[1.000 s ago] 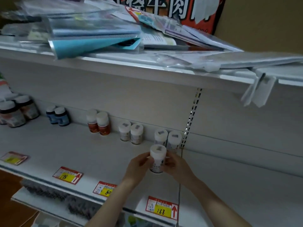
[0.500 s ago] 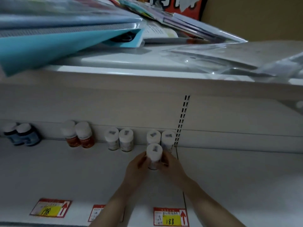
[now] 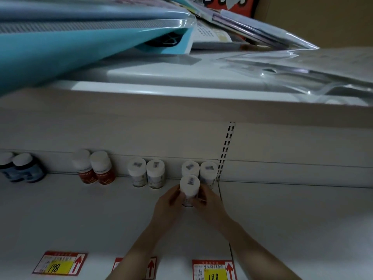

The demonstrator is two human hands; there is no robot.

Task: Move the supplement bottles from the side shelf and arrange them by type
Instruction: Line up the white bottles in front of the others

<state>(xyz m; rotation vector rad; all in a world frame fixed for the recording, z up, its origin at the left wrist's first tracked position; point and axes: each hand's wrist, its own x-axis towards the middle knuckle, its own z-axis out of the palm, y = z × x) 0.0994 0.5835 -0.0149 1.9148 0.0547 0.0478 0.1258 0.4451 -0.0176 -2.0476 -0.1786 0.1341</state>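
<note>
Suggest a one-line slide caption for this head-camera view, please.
Sorting by type: left hand and right hand hold a white-capped bottle in front of a matching pair on the shelf.

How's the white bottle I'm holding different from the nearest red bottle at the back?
The white plastic supplement bottle has a pale body; the red-orange white-capped bottle is red below its cap. The white bottle's cap carries a dark sticker; the red bottle's cap is plain. The left hand and right hand grip the white bottle; the red bottle stands untouched by the back panel. Both are upright with white caps.
</note>
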